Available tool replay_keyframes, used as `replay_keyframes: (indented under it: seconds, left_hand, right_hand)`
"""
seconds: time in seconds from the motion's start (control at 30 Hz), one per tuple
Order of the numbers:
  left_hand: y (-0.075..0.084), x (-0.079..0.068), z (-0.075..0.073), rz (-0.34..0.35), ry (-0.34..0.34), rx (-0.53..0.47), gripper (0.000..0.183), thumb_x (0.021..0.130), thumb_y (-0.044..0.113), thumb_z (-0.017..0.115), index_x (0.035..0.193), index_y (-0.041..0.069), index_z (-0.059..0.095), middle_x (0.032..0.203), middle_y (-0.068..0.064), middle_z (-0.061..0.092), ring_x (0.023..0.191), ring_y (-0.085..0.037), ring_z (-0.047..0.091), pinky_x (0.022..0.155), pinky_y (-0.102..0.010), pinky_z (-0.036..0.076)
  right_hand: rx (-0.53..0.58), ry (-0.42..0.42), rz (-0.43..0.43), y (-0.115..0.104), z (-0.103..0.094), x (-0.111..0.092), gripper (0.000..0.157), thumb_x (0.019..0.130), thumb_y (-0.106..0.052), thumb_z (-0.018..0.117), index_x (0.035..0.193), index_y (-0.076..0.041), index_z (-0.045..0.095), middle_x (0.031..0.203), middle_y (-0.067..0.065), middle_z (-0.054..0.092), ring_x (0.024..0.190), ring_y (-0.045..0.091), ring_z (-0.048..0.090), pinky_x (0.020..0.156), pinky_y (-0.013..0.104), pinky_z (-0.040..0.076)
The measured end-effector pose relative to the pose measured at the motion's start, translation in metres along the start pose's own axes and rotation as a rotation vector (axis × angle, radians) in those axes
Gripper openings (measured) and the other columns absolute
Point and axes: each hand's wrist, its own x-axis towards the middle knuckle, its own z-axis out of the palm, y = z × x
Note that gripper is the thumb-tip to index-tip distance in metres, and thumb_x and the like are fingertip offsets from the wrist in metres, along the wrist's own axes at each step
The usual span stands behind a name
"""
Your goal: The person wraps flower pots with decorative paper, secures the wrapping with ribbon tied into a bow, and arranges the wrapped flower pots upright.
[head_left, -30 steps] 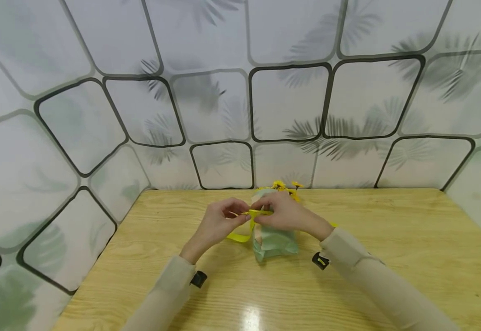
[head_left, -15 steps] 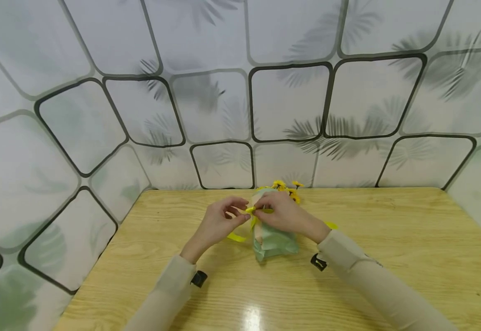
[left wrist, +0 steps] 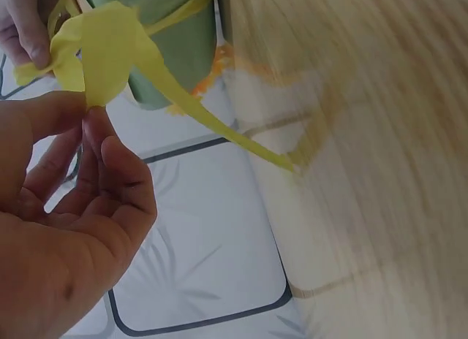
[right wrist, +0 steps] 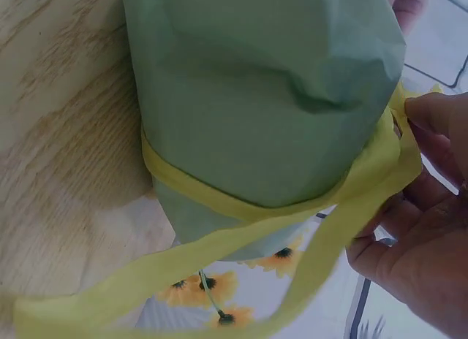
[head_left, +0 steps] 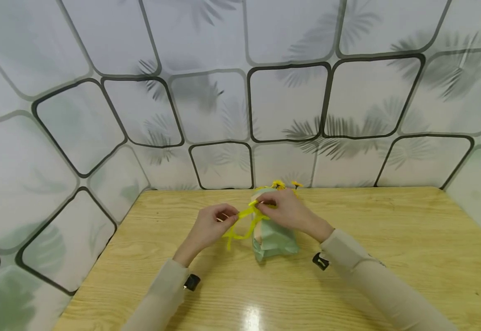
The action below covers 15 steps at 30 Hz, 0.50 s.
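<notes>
A bouquet in pale green wrapping paper [head_left: 277, 241] lies on the table, its yellow flowers [head_left: 279, 184] toward the wall. Yellow ribbon [right wrist: 205, 195] circles the wrapping in the right wrist view. My left hand [head_left: 208, 226], left of the bouquet, pinches a band of the ribbon [left wrist: 108, 58] between thumb and index finger. Over the bouquet, my right hand [head_left: 289, 211] pinches the ribbon close to the wrapping with thumb and fingertips. Between the hands the ribbon stretches, and a loop with a loose tail hangs below. Fingers of the right hand partly hide the crossing of the ribbon.
The wooden table [head_left: 369, 239] spreads around the bouquet and ends at a patterned wall [head_left: 290, 103] behind it. A loose ribbon tail [left wrist: 219, 127] trails down to the tabletop in the left wrist view. Both sleeves carry a small black wrist device [head_left: 192, 282].
My left hand has drawn away to the left and slightly down, pulling a length of ribbon out between the hands. My right hand stays over the bouquet, gripping the ribbon a little higher.
</notes>
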Motion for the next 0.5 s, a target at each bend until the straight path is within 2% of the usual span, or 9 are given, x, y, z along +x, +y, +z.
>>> replay_keyframes:
  seconds: [0.13,0.23,0.5]
  left_hand:
    - [-0.005,-0.004,-0.006,-0.044,0.012,0.010,0.007,0.097,0.019,0.071,0.101,0.021,0.077,0.092,0.003,0.075,0.079,-0.010,0.068,0.073,-0.029,0.057]
    - [-0.009,-0.006,-0.011,-0.061,0.016,0.022,0.008,0.097,0.019,0.072,0.102,0.021,0.077,0.093,0.003,0.075,0.080,-0.011,0.067,0.073,-0.029,0.057]
    - [-0.019,-0.013,-0.022,-0.115,0.014,-0.005,0.011,0.097,0.017,0.070,0.106,0.017,0.077,0.096,-0.002,0.073,0.081,-0.017,0.069,0.067,-0.030,0.057]
  right_hand:
    - [0.005,0.001,0.024,0.003,-0.002,0.000,0.016,0.098,-0.014,0.068,0.109,-0.010,0.079,0.099,0.006,0.080,0.082,0.013,0.073,0.069,0.026,0.057]
    - [0.014,-0.005,0.044,0.003,-0.005,-0.001,0.016,0.098,-0.015,0.067,0.108,-0.010,0.079,0.093,0.004,0.079,0.071,0.007,0.065,0.062,0.023,0.052]
    - [0.031,0.003,0.059,0.004,-0.008,-0.003,0.013,0.099,-0.014,0.067,0.102,-0.010,0.079,0.082,0.000,0.076,0.062,0.004,0.058,0.057,0.022,0.046]
